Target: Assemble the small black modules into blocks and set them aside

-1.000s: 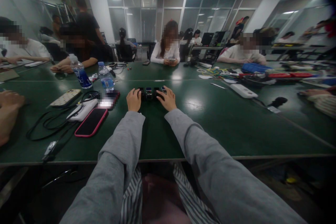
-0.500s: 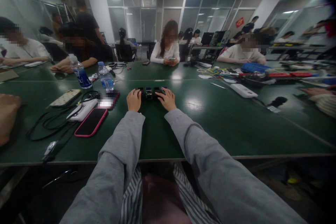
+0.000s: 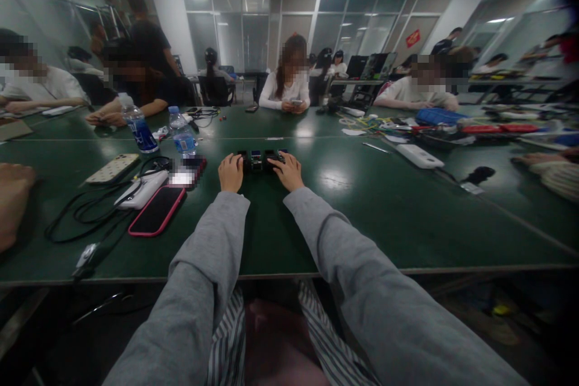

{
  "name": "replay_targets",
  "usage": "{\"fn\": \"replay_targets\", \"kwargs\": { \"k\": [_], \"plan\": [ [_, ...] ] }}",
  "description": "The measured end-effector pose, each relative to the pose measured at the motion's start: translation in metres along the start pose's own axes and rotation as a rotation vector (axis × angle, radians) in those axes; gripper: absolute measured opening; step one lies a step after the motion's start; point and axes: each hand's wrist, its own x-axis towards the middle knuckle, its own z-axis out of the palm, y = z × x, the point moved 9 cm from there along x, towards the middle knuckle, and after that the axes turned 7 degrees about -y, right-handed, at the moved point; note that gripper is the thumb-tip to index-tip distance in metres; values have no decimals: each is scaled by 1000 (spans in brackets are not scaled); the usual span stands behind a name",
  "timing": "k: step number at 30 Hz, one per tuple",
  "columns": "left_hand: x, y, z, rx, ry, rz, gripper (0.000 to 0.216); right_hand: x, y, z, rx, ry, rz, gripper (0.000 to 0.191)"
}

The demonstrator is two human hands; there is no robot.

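Note:
Several small dark watch-like devices (image 3: 256, 160) stand side by side in a row on the green table (image 3: 271, 223), in front of me. The middle one has a bluish top and a greenish front; finer detail is too small to make out. At the row's left end, my left hand (image 3: 231, 172) has its fingers curled against the outermost device. My right hand (image 3: 289, 170) is closed around the right end, its fingertips over the devices there and partly hiding them. Both forearms, in grey sleeves, reach forward over the table.
Left of my hands lie a red-edged phone (image 3: 157, 211), a white power strip (image 3: 142, 189) with black cables, a patterned phone (image 3: 113, 169) and two water bottles (image 3: 183, 136). Another white power strip (image 3: 418, 157) and tangled wires lie to the right. People sit around the table.
My hands and the row of devices stay in place. At the right edge, another person's hand has shifted slightly left. A person in the far right background has moved.

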Motion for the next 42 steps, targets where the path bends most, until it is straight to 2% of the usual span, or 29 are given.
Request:
{"fn": "replay_targets", "kwargs": {
  "k": [10, 21, 24, 30, 36, 39, 42],
  "plan": [
    [2, -2, 2, -13, 17, 16, 46, 2, 1, 5, -39, -18, 7, 40],
    [1, 2, 4, -28, 8, 54, 39, 2, -1, 5, -50, -40, 11, 42],
    [1, 2, 2, -40, 9, 41, 39, 2, 0, 1, -15, -1, 24, 43],
    [-2, 2, -11, -5, 17, -30, 44, 1, 30, -9, 164, 162, 223, 48],
    [-7, 23, -30, 211, 4, 61, 55, -3, 69, -3, 312, 234, 456, 55],
    [-6, 9, -32, 261, 14, 14, 58, -4, 78, 1, 357, 239, 514, 55],
    [-4, -15, -11, 293, -103, -20, 59, -5, 81, 3, 389, 241, 542, 52]
  ]
}}
